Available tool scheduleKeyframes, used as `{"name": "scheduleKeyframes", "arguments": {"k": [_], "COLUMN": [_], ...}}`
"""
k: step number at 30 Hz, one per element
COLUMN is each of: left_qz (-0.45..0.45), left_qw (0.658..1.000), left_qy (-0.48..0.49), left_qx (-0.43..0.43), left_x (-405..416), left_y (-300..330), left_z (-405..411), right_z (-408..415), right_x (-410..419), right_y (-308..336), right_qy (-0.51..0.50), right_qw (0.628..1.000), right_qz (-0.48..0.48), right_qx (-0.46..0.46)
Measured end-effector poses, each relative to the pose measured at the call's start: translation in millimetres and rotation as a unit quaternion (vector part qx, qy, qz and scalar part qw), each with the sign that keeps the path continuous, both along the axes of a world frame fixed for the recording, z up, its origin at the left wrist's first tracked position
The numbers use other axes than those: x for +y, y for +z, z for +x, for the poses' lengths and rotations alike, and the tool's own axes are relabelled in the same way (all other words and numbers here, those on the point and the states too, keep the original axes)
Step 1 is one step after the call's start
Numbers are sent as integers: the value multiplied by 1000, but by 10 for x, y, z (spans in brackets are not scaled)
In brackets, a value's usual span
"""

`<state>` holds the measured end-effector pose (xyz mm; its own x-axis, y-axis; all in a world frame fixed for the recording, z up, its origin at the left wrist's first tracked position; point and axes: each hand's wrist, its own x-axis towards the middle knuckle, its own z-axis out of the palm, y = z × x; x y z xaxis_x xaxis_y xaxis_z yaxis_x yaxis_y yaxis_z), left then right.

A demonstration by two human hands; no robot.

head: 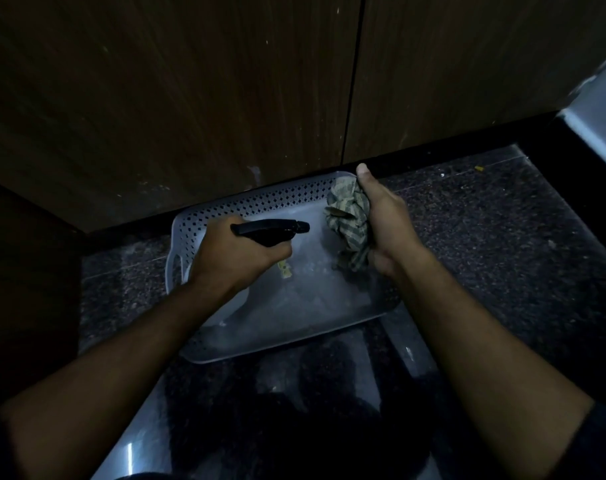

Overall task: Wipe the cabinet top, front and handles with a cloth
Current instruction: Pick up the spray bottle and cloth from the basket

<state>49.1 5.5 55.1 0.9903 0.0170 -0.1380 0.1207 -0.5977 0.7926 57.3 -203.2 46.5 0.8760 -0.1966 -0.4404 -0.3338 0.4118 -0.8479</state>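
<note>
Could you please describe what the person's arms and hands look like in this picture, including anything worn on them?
Both forearms are bare from wrist to elbow. The left hand and right hand wear no gloves, and no rings, watch or bracelet show. A dark sleeve edge shows near the right elbow at the lower right corner; the light is too dim to tell its colour. No sleeve is clear on the left arm.

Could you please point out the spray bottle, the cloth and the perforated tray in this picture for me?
spray bottle (270,230): head view, on its black trigger head, gripped by the left hand.
cloth (348,216): head view, on the crumpled striped fabric.
perforated tray (260,197): head view, on its far perforated wall.
</note>
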Motion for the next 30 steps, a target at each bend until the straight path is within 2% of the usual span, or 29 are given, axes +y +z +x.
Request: {"name": "scheduleKeyframes", "arguments": {"k": [8,14,20,25,30], "left_qz": [14,-62,-32,-33,6], "left_qw": [999,995,999,996,997], "left_qy": [-35,-79,-15,-78,-72], "left_qx": [-6,-4,-2,-11,-5], "left_x": [4,-53,-31,-13,-48], "left_y": [3,51,-4,56,36], "left_z": [47,11,69,6,-66], "right_z": [-17,-43,-70,-23,8], "right_x": [-5,8,23,8,8], "right_y": [14,-31,-56,-59,-36], "right_qy": [-7,-6,-10,-17,-21], "right_qw": [1000,1000,1000,1000,999], "right_qz": [3,-2,-1,-18,-26], "right_qx": [-2,4,12,8,-7]}}
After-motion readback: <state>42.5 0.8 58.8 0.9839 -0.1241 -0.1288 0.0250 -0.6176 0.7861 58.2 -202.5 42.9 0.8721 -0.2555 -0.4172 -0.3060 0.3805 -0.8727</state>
